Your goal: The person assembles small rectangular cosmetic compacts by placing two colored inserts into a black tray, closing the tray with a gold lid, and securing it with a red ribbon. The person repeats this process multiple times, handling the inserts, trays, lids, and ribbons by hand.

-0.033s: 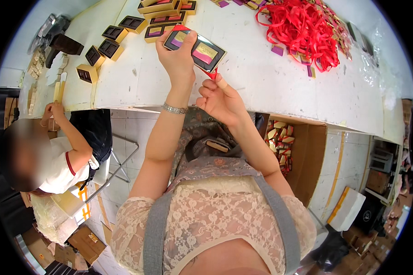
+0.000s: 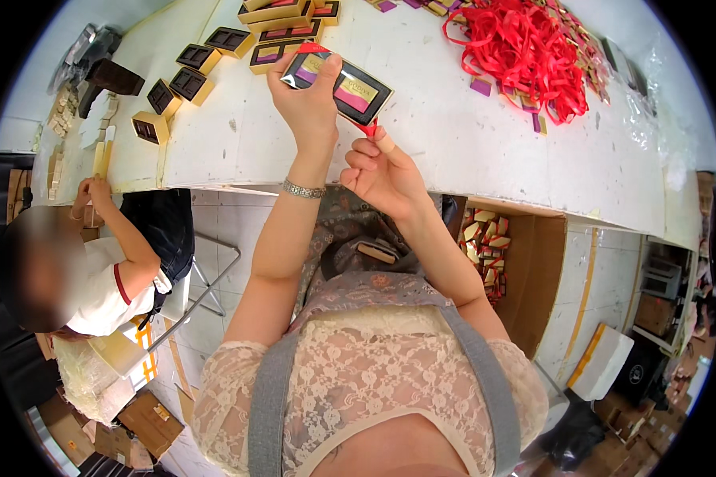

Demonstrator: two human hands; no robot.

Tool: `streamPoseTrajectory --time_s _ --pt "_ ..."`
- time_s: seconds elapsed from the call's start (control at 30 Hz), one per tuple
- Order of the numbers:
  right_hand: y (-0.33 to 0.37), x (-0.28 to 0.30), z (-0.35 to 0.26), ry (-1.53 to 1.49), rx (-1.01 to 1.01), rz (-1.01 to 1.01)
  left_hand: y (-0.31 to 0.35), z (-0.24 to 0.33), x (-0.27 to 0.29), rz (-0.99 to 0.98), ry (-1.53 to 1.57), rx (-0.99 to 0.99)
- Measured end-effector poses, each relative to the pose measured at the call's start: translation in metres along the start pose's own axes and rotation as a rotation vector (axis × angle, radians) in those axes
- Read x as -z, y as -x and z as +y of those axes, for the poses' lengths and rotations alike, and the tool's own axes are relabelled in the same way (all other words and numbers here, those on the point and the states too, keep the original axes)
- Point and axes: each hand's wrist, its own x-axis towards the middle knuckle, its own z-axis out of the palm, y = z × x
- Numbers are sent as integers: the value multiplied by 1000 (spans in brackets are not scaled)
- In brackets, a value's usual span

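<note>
My left hand (image 2: 309, 99) is closed around a small gold-edged chocolate box (image 2: 372, 94), thumb across its front. Through the box's clear window show two wrapped pieces, one purple and gold, one pink and gold, in a dark tray. Red ribbon (image 2: 367, 129) crosses the box's upper left corner and its lower right corner. At that lower corner my right hand (image 2: 383, 171), with a tan wrap on one finger, pinches the ribbon. The box is held tilted above the white table (image 2: 254, 151).
Open gold boxes with dark trays (image 2: 191, 85) stand at left, near stacked filled boxes (image 2: 286, 36). A heap of red ribbons (image 2: 525, 60) lies at right over small wrapped pieces. Below the table edge, a carton (image 2: 541, 270) holds ribboned boxes. A co-worker (image 2: 119, 270) sits at left.
The box has tilted very slightly in my left hand, and a bright glint shows at its left end. My hands stay almost in place.
</note>
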Motion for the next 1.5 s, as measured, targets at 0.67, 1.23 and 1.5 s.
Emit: streamPoseTrajectory --time_s 0.67,1.23,1.5 --pt "134 -18 -103 1276 544 447 103 -1 -48 -652 -77 218" --pt "182 -13 -621 3571 343 1771 131 -106 -208 -2004 -878 -665" --pt "229 -116 -709 2667 -672 2348 128 -106 -218 -2048 -926 -483"
